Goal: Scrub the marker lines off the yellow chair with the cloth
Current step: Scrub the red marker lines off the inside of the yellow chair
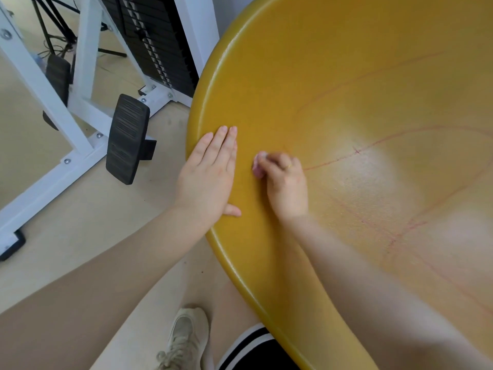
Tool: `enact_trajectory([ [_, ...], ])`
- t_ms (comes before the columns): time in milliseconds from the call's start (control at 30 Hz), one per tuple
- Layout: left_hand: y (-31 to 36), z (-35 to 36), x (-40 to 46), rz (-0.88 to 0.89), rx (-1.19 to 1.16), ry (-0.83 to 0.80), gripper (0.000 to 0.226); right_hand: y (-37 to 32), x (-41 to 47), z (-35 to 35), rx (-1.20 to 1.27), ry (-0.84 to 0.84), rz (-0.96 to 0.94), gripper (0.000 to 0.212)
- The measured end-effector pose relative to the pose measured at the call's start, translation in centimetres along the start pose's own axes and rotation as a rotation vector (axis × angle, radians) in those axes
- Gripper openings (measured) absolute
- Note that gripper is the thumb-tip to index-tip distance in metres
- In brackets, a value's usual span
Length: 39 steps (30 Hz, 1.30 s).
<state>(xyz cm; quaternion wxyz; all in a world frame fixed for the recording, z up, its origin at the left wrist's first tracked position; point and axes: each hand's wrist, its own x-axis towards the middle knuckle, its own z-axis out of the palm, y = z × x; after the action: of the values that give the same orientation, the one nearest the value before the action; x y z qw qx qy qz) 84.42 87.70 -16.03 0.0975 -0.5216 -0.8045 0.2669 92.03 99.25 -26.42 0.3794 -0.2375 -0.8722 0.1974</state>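
A: Why is the left hand [210, 172] lying flat on the yellow chair [346, 76] instead of helping with the scrubbing?

B: It looks like a brace. The palm rests at the chair's left rim with the fingers straight and together, its grip spread flat and closed on nothing. That would keep the curved shell from rocking while the other hand pushes.

A: And the right hand [286, 182]?

B: Its grip is bunched tight around the cloth [259, 164], a small pale wad with a pinkish tinge, only a bit of it peeping out past the fingertips. The wad is pressed against the seat just beside the left hand. The hand is blurred, which suggests quick rubbing. A ring shows on one finger.

A: Where are the marker lines [373, 146]?

B: Thin red strokes curve across the seat to the right of the cloth, one running right up to the knuckles. Others cross lower down near the forearm. Most of the job seems to remain.

A: Any writing to read?

B: None legible. The white exercise machine [80, 102] with its black footplate [128, 138] stands on the floor to the left, showing no brand, and the pale shoe [186, 340] below shows no logo.
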Motion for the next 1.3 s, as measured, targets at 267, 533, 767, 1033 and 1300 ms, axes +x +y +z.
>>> enact_trajectory([
  [267,-0.3,0.2,0.0,0.027,-0.032,-0.021,0.124,2.7,7.0,-1.0,0.143,0.176,0.427,0.037],
  [533,-0.2,-0.9,-0.3,0.103,-0.068,-0.091,0.124,-3.5,-5.1,-1.9,0.056,-0.138,0.094,0.033],
  [767,-0.3,-0.7,0.2,0.178,-0.046,-0.115,0.122,-2.6,-4.1,-1.8,-0.124,-0.067,0.027,0.026],
  [1033,-0.4,0.4,0.9,0.269,-0.05,-0.121,0.115,2.8,4.3,-1.0,-0.181,0.09,0.562,0.024],
  [1300,-0.3,0.7,1.8,0.398,-0.049,-0.124,0.112,1.4,2.5,-1.1,-0.274,0.016,0.488,0.027],
])
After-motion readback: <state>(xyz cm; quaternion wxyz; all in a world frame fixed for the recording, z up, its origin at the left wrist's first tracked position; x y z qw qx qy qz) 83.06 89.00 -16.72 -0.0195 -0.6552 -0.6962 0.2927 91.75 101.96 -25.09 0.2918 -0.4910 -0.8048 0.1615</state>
